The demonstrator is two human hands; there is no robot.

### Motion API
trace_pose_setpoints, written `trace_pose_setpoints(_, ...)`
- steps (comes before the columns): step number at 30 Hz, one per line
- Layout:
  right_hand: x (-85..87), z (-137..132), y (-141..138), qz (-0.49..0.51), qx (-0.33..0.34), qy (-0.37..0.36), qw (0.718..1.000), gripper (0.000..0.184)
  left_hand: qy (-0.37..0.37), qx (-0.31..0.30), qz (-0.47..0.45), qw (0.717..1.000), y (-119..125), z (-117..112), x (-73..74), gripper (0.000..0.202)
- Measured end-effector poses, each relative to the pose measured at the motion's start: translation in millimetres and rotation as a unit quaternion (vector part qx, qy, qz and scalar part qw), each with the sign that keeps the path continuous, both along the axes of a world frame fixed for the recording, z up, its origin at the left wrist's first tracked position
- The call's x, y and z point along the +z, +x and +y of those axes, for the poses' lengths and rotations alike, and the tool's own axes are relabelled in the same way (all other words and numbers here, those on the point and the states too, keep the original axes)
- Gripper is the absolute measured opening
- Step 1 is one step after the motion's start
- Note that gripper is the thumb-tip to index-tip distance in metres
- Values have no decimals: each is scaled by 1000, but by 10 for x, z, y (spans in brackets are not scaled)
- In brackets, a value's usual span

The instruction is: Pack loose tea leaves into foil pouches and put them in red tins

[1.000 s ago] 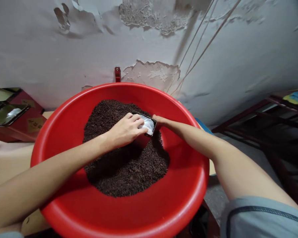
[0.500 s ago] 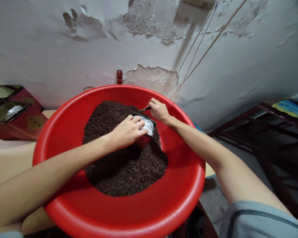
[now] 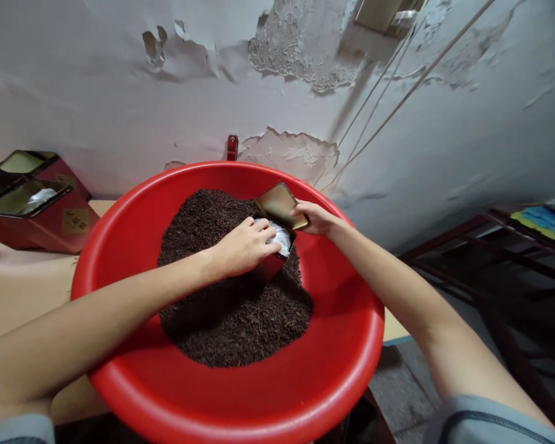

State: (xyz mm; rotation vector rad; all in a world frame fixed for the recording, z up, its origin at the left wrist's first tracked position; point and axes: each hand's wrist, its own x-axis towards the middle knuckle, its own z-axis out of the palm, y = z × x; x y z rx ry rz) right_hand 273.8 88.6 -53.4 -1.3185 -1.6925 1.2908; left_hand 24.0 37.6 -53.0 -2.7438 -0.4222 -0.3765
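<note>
Clock ref = ctr of red basin (image 3: 231, 398), 12 toward flaked wall (image 3: 120, 111). Red tin (image 3: 271, 269) located in basin, approx 1-2 o'clock, just off ctr, set amid dark dried leaf matl (image 3: 259, 333); lower part mostly hidden. Silvery plastic bag (image 3: 281, 239) seen in tin mouth. L hand (image 3: 243, 246) reached in from 8, fingers bent onto bag; whether bag is pinched or only pressed can't be told. Lid (image 3: 277, 203), gold inner face showing, clamped btwn thumb & fingers of R hand (image 3: 315, 217), tilted over 1 o'clock edge of tin mouth; lid/tin contact can't be confirmed. Hands apart but near ea other. Other red tins (image 3: 58, 213), tops open, parked at 10 on tabletop (image 3: 32, 274); plastic seen in one. Red bracket (image 3: 232, 148) fixed to wall at 12. Cords (image 3: 432, 66) strung at 1-2. Dark rack (image 3: 462, 237) seen at 2-3, blue/yellow stack (image 3: 541, 221) laid on top.
</note>
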Motion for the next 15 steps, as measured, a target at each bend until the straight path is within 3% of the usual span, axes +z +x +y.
trace_pose_setpoints(3,35,-143,13,33,44,-42,998,43,2,-4,-4,1000,-7,10,-30,21)
trace_pose_setpoints(8,132,-482,-68,-86,95,95,987,56,-13,-29,-45,998,-51,-9,-48,27)
trace_pose_setpoints(11,20,-666,-166,-229,56,182,955,70,-42,-40,-41,997,-88,-16,-9,21)
trace_pose_setpoints(15,-209,-795,-289,-332,-19,216,918,76,-48,-55,-22,997,-130,-3,-13,16)
